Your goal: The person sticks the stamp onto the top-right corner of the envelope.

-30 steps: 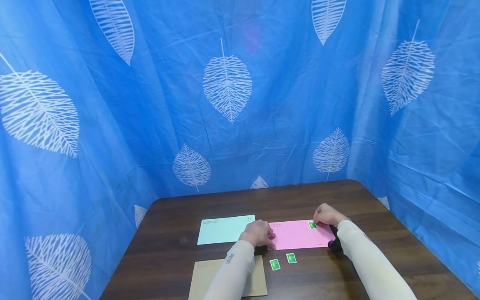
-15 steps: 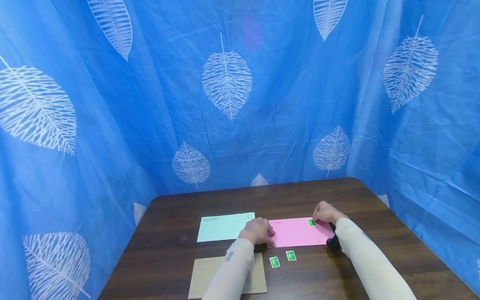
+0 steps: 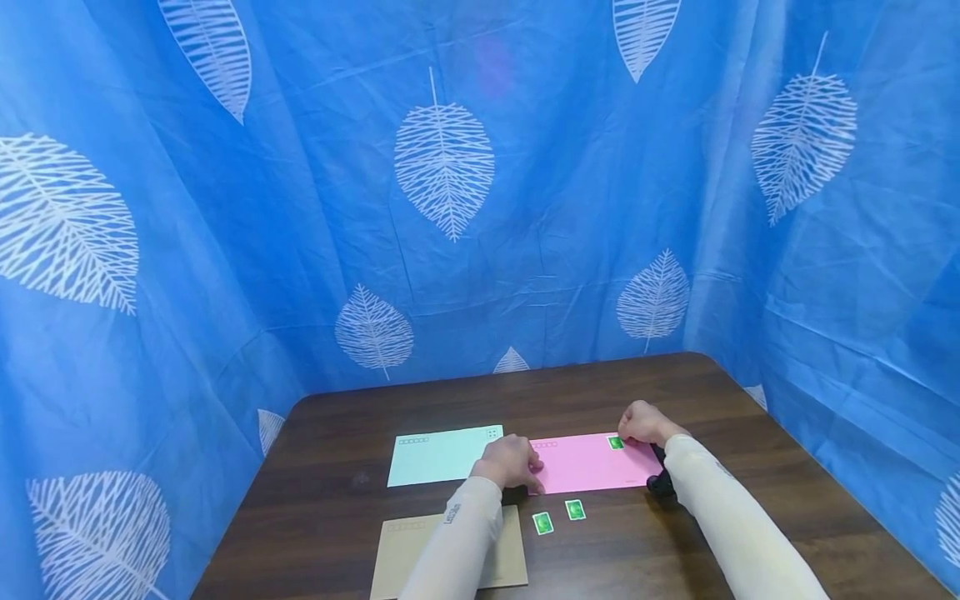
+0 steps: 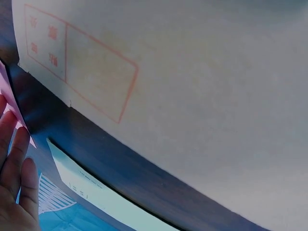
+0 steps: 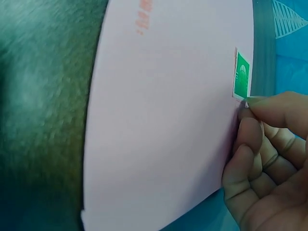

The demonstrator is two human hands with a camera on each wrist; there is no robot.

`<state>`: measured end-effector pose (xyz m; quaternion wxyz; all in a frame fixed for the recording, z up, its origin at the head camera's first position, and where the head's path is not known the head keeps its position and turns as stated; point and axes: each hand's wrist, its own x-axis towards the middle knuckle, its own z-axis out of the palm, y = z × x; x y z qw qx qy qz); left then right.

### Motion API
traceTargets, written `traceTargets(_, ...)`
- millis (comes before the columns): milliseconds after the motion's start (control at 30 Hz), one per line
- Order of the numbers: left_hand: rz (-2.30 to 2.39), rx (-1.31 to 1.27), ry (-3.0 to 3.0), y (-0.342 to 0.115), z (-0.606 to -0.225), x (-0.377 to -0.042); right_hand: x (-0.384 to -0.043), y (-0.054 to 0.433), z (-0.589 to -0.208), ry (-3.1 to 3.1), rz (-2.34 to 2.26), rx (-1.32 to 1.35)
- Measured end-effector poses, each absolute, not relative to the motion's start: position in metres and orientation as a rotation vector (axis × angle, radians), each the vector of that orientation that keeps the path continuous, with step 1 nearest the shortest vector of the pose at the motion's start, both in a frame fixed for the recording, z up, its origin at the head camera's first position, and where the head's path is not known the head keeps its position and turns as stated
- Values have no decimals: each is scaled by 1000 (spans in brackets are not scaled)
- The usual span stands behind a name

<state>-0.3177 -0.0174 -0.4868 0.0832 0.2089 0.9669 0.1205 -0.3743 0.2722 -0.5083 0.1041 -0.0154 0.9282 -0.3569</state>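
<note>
A pink envelope lies flat on the dark wooden table. My right hand is at its upper right, pinching the edge of a green postage stamp between thumb and index finger; the other fingers are curled. The stamp lies on or just over the envelope's printed corner. At the envelope's left end my left hand rests with its fingers on the paper. In the left wrist view, the fingers look nearly straight against the pink edge. Two more green stamps lie below the pink envelope.
A mint-green envelope lies to the left, partly behind my left hand. Nearer to me is a brown envelope, crossed by my left sleeve. Blue curtains with white leaf prints enclose the table's back and sides.
The head view has shifted slightly, moving everything a little left in the frame. Both hands stay at the pink envelope, and the stamp keeps its place at the upper right corner.
</note>
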Motion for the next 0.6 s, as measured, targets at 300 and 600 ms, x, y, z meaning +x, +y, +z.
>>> traceTargets(300, 326, 640, 2883, -18, -489, -322, -371, 270, -494, 2693, -1051, -110)
traceTargets(600, 355, 635, 2875, -18, -489, -322, -366, 262, -486, 2627, -1019, -203)
